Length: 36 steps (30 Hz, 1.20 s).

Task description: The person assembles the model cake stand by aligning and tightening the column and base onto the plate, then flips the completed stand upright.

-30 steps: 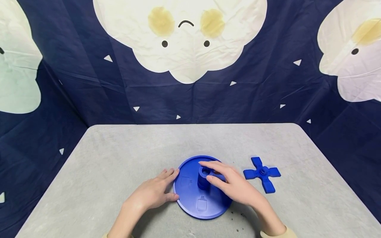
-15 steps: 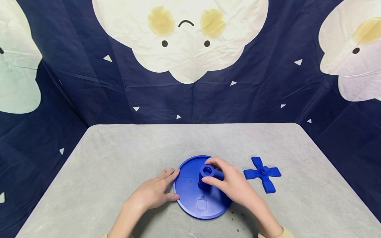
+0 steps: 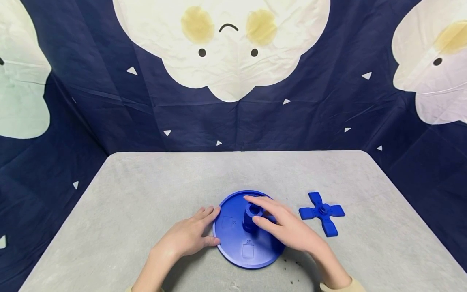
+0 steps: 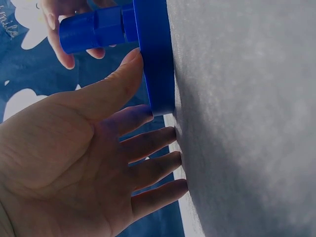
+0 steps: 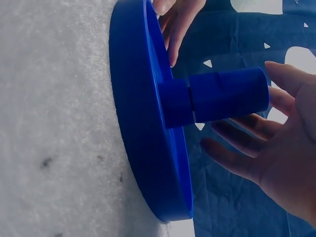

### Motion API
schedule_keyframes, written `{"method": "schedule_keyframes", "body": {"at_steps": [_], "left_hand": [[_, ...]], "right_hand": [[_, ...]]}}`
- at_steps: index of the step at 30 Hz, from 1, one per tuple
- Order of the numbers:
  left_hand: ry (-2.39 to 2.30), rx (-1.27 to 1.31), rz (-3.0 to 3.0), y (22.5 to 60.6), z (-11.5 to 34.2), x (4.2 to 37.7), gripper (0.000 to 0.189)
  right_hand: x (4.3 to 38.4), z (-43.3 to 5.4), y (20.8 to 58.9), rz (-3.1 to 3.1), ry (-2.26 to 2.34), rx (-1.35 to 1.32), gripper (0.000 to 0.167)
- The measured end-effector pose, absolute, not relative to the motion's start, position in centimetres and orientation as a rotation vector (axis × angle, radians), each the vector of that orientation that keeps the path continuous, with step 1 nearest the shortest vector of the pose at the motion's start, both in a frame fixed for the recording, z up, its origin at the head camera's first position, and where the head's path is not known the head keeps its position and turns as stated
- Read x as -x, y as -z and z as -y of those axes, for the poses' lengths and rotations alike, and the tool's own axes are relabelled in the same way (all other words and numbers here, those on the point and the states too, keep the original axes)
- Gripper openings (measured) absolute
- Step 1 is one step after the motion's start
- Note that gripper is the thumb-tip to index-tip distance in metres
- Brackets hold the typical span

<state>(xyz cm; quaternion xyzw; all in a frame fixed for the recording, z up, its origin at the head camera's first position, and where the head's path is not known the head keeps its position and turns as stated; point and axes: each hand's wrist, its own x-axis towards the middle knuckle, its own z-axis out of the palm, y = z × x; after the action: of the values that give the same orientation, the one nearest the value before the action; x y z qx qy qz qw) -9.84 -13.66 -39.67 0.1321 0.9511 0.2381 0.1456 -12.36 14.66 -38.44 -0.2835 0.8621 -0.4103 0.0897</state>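
A round blue base (image 3: 233, 243) with a raised rim lies flat on the table. From its middle rises a short blue stub (image 5: 174, 102), with a hollow blue cylinder (image 5: 229, 96) standing upright on it; a thin seam shows between the two. My left hand (image 3: 186, 235) rests at the base's left rim, fingers straight and thumb touching the edge. Around the cylinder's top my right hand (image 3: 290, 229) is spread loosely, thumb on the near side and index finger extended past the far side. In the right wrist view its fingers are not closed on the cylinder.
A flat blue four-armed cross (image 3: 330, 227) with a threaded-looking peg at its centre lies to the right of the base. Dark crumbs (image 3: 298, 263) dot the grey table (image 3: 164, 182) near the right forearm. A navy cloth (image 3: 204, 117) with clouds hangs behind.
Half a second ago my right fingers curled round the cylinder; now they have loosened and straightened, as they were a second ago. My left hand and the base stay in place.
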Motion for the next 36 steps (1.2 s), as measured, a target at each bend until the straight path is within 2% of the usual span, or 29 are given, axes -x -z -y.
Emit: {"method": "schedule_keyframes", "body": {"at_steps": [15, 19, 24, 36], "left_hand": [[-0.694, -0.392, -2.744, 39.6, 13.7, 9.8, 0.084], [-0.692, -0.391, -2.746, 39.6, 13.7, 9.8, 0.084], [-0.697, -0.397, -2.745, 39.6, 13.7, 9.8, 0.084], [-0.700, -0.397, -2.746, 39.6, 13.8, 9.8, 0.084]], "right_hand": [[12.4, -14.0, 38.9, -2.689, 1.221, 0.680, 0.038], [12.3, -13.8, 39.0, -2.743, 1.197, 0.647, 0.044], [12.4, -14.4, 38.8, -2.631, 1.290, 0.733, 0.054], [12.8, -15.2, 38.7, -2.511, 1.275, 0.872, 0.043]]}}
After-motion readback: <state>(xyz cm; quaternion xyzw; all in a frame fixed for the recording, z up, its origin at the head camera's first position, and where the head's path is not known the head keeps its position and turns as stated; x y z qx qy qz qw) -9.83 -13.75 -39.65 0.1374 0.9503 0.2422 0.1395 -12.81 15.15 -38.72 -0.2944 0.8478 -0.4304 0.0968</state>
